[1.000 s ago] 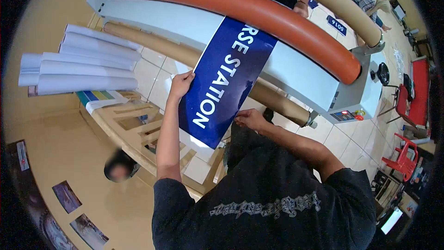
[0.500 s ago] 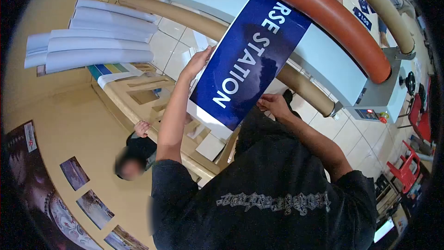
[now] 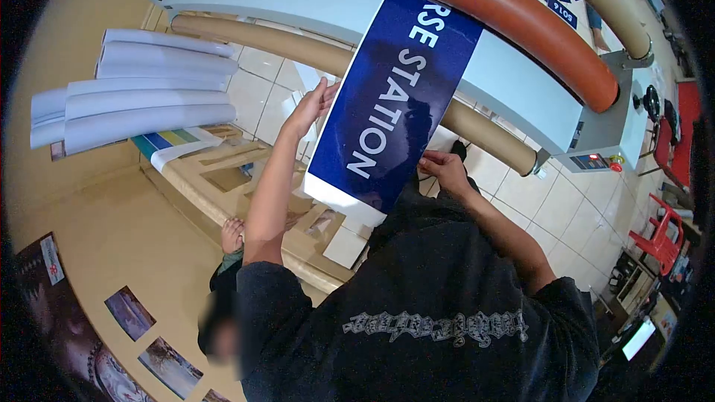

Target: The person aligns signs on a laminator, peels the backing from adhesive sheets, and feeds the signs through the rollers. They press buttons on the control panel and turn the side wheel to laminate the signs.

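Blue sign (image 3: 387,97) slopes from under the orange roller (image 3: 521,22) towards the person. Left hand (image 3: 309,108) grips its left edge and right hand (image 3: 445,170) its right edge. An even pull on both sides should hold it square.

Top end of sign (image 3: 387,112) under roller (image 3: 447,0), rest lying over machine bed (image 3: 298,0). Left hand (image 3: 309,108) grips sign's left edge, right hand (image 3: 443,167) its right edge. Cardboard tube (image 3: 298,41) beneath bed. Paper rolls (image 3: 141,97) far left, above wooden rack (image 3: 223,171). Control panel (image 3: 592,160) at machine's right end.
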### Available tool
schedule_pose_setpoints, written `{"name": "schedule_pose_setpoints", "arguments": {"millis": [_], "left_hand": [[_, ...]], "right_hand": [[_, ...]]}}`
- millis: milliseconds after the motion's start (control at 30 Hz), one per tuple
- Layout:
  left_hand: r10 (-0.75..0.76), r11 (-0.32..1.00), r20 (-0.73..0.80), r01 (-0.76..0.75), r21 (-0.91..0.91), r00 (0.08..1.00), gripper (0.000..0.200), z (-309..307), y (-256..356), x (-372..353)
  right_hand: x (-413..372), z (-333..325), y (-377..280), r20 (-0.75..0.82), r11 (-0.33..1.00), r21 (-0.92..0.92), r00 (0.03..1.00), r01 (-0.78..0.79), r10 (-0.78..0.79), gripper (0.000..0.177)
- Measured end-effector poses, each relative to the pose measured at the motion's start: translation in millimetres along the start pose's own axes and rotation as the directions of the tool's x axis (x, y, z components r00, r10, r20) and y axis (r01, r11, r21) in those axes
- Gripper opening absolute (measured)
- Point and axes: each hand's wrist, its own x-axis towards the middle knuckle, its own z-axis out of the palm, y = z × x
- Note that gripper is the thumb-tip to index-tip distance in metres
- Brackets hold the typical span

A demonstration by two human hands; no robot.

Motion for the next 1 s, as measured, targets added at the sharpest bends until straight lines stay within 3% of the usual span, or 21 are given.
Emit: {"name": "schedule_pose_setpoints", "arguments": {"millis": [333, 633, 800, 1000], "left_hand": [[0.026, 1.0, -0.041, -0.027, -0.012, 0.999, 0.077, 8.9, 5.2, -5.9], [0.0, 1.0, -0.105, 0.002, 0.018, 0.994, 0.076, 14.9, 4.7, -6.8], [-0.027, 0.998, -0.051, 0.024, -0.062, 0.998, 0.076, 1.3, -8.0, 6.8], [0.0, 0.997, -0.038, -0.003, -0.073, 0.999, 0.078, 2.4, -10.0, 3.3]], "right_hand": [[-0.2, -0.3, -11.7, -0.012, 0.997, 0.056, 0.999, -0.051, 0.052, 0.031], [0.5, 3.5, -6.5, -0.064, 0.997, -0.059, 0.997, -0.046, 0.042, 0.026], [-3.3, 2.1, -0.1, -0.041, 0.995, -0.09, 0.998, 0.05, -0.054, 0.033], [-8.8, 5.8, -1.2, -0.006, 0.995, -0.096, 1.0, 0.014, -0.015, 0.034]]}}
